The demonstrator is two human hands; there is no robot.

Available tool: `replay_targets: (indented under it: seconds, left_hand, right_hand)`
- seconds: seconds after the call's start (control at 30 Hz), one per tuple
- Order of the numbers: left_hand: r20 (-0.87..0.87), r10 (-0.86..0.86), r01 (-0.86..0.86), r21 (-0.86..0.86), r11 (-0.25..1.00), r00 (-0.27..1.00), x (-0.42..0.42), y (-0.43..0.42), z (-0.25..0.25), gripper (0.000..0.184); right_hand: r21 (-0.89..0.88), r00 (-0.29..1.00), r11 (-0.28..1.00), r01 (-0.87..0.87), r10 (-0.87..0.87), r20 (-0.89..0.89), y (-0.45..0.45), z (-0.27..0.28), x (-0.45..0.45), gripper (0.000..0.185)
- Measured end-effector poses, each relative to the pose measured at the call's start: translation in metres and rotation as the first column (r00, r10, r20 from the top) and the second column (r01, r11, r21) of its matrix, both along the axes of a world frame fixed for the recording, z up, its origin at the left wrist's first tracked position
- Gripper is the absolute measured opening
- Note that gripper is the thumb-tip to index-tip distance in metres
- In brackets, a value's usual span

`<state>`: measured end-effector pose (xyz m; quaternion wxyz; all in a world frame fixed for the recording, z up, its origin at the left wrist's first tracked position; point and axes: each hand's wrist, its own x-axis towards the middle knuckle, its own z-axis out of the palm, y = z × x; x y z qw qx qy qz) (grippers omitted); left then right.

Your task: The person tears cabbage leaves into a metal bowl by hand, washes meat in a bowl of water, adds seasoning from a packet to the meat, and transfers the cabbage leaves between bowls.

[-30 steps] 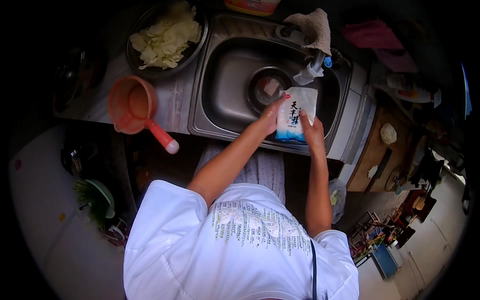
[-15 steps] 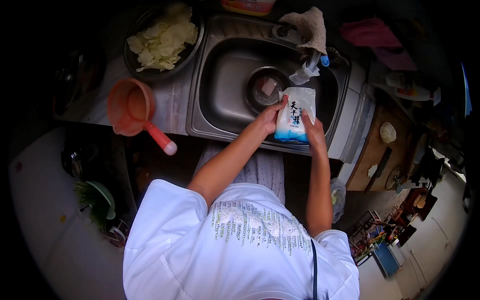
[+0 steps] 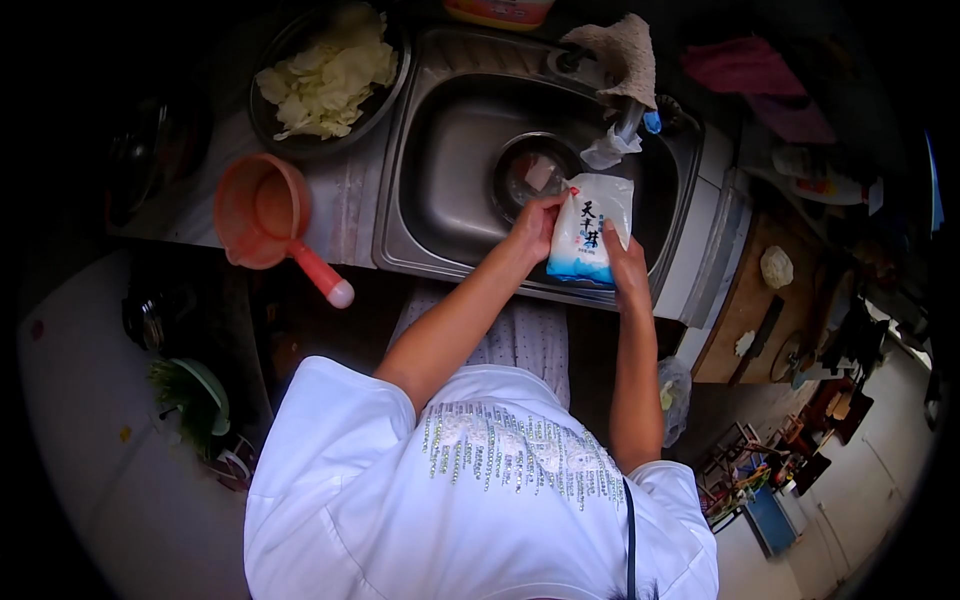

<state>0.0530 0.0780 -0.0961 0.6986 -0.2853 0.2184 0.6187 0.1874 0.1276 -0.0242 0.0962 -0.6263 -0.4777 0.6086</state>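
My right hand (image 3: 628, 266) grips a white plastic packet (image 3: 590, 235) with dark printed characters and a blue bottom by its right side, thumb lying across the front. At the packet's upper left edge, the fingers of my left hand (image 3: 538, 226) are closed on it, partly hidden behind it. The packet is held over the near right part of the steel sink (image 3: 440, 120). Just beyond it a round metal bowl (image 3: 500, 180) sits in the sink, with a pale pink block (image 3: 540, 170) inside.
A cloth-draped tap (image 3: 628, 120) rises at the sink's back right. On the left stand a basin of torn cabbage leaves (image 3: 325, 85) and an orange dipper (image 3: 262, 212), its handle past the counter edge. Rightward, a wooden board (image 3: 735, 330) carries a knife (image 3: 765, 325) and a pale lump (image 3: 776, 266).
My left fingers have shifted slightly on the packet's upper left edge, and the thumb no longer lies over its front. The packet tilts a little more. My right hand keeps its grip.
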Motion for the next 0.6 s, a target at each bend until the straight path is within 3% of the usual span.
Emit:
replay_targets:
  seconds: [0.1,0.17,0.27,0.4,0.47,0.6]
  left_hand:
    - [-0.075,-0.005,0.009,0.054,0.998,0.997,-0.004,-0.001,0.002,0.024]
    - [-0.367,-0.133,0.141,-0.004,0.99,0.921,0.003,0.0,0.008,0.027]
    - [-0.419,-0.073,0.071,-0.022,0.997,0.905,0.012,0.0,-0.009,0.029]
    - [-0.376,-0.031,-0.007,-0.099,0.995,0.926,0.013,0.003,-0.016,0.028]
    - [-0.18,-0.022,0.032,0.049,0.998,0.983,0.007,0.002,-0.015,0.027]
    - [-0.006,-0.009,0.009,0.005,1.0,1.0,-0.006,-0.001,0.01,0.024]
  right_hand:
    - [0.106,0.995,0.991,-0.077,0.07,0.066,0.0,-0.01,0.004,0.042]
    - [0.15,0.988,0.98,-0.129,0.114,0.103,0.0,-0.01,0.002,0.043]
    - [0.229,0.957,0.939,-0.257,0.214,0.198,0.0,-0.008,-0.001,0.044]
    - [0.238,0.966,0.944,-0.228,0.19,0.174,0.001,-0.015,0.002,0.045]
    - [0.211,0.975,0.957,-0.2,0.173,0.141,0.003,-0.014,0.002,0.045]
    - [0.159,0.977,0.974,-0.164,0.138,0.163,0.002,-0.011,0.001,0.046]
